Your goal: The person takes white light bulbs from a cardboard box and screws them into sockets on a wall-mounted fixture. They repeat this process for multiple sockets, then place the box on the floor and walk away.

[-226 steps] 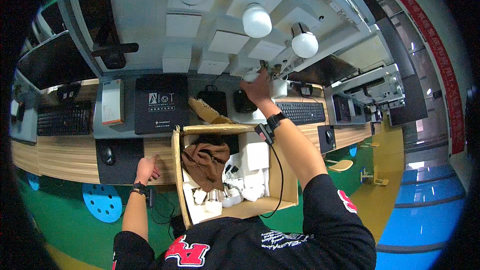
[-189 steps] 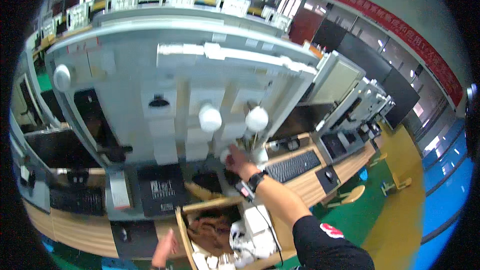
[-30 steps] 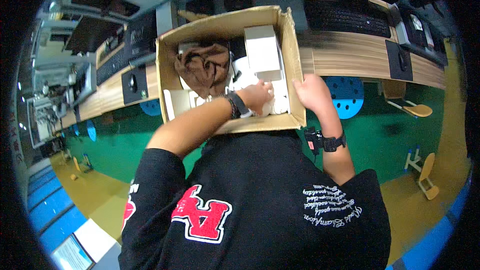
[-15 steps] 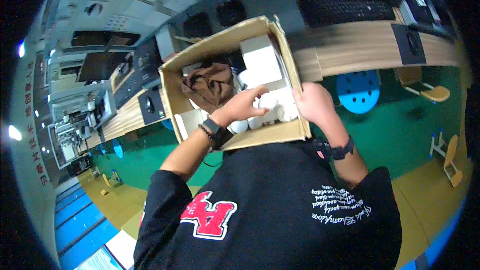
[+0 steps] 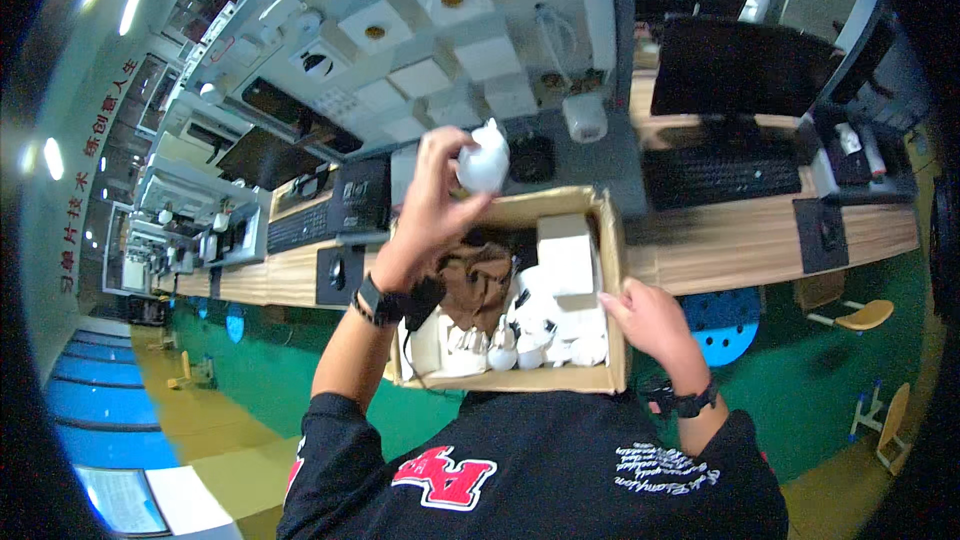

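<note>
My left hand [image 5: 437, 195] is raised over the far side of an open cardboard box [image 5: 612, 240]. Its fingers and thumb grip a round white light bulb [image 5: 484, 162], with its narrow end pointing up. My right hand [image 5: 652, 320] is closed at the box's right wall, thumb on the rim; its curled fingers are partly hidden. Inside the box lie a crumpled brown cloth [image 5: 475, 285], a white carton [image 5: 566, 252] and several white rounded pieces, one of them a bulb shape [image 5: 502, 352] near the front wall.
The box is at the edge of a wooden desk [image 5: 700, 265]. Behind it rises a grey panel [image 5: 390, 70] with mounted white devices. To the right are a black keyboard [image 5: 720, 172], a monitor [image 5: 740, 70], a mouse [image 5: 828, 233] and a blue stool [image 5: 727, 328].
My left hand has come up out of the box with the light bulb. My right hand stays by the right rim. The view has tilted up, showing more of the panel.
</note>
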`<state>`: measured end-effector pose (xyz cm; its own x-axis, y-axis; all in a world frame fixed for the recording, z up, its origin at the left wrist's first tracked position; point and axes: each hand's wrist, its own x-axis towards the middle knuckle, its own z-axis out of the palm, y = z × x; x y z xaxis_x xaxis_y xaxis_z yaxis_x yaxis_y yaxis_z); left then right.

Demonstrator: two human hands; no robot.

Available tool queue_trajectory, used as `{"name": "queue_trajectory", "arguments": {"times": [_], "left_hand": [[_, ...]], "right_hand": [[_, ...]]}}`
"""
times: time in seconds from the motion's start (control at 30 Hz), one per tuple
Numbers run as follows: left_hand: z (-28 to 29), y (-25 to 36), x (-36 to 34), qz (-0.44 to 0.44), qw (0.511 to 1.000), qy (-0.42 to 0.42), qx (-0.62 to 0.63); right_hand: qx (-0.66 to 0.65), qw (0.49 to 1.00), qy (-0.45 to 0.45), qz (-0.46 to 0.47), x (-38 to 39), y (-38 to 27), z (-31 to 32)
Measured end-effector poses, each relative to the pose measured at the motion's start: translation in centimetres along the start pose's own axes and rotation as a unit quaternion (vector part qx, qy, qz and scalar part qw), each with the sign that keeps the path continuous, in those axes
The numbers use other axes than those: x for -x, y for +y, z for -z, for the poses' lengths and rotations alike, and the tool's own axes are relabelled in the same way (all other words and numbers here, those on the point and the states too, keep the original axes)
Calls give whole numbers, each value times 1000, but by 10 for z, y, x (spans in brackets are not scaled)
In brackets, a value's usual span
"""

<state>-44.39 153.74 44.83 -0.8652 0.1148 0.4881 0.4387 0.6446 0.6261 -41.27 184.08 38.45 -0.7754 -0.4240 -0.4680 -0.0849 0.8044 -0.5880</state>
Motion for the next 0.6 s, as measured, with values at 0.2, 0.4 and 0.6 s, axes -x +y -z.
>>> {"name": "queue_trajectory", "arguments": {"times": [0.2,0.4,0.6], "left_hand": [[-34,49,27,-25,980,-199,1],[31,29,42,-14,979,-187,81],[118,-129,176,287,954,70,42]], "right_hand": [[-227,890,211,335,-34,-72,3],[-211,905,108,353,-72,-102,0],[-134,935,180,274,-103,-128,27]]}}
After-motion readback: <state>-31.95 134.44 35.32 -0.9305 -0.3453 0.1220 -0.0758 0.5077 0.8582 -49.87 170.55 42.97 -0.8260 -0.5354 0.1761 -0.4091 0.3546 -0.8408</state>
